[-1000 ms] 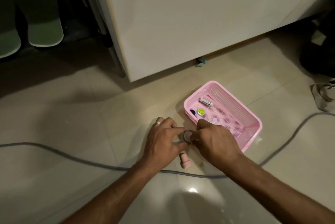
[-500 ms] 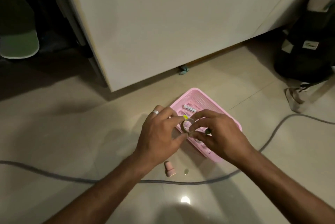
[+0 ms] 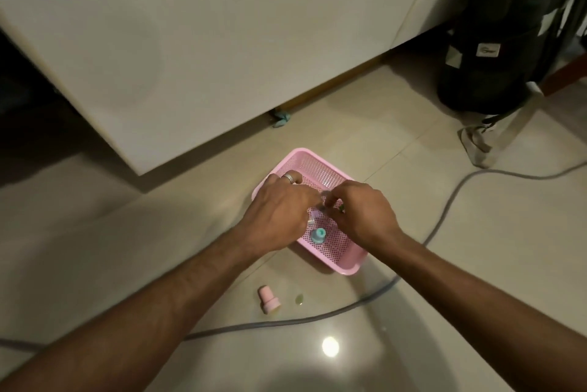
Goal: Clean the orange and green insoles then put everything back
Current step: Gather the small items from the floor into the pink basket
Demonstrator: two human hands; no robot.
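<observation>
Insoles cannot be seen from here. Both hands meet over the pink basket [image 3: 346, 260] on the floor; left hand [image 3: 279, 214] and right hand [image 3: 365, 214] have fingers curled together on something small, unidentifiable. A pink cap [image 3: 268, 299] lies nearer, beside a grey cable [image 3: 444, 210].

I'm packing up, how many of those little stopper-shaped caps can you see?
2: a pink cap lying on the floor near the grey cable, and a teal cap inside the pink basket. The hands may hide others.
</observation>
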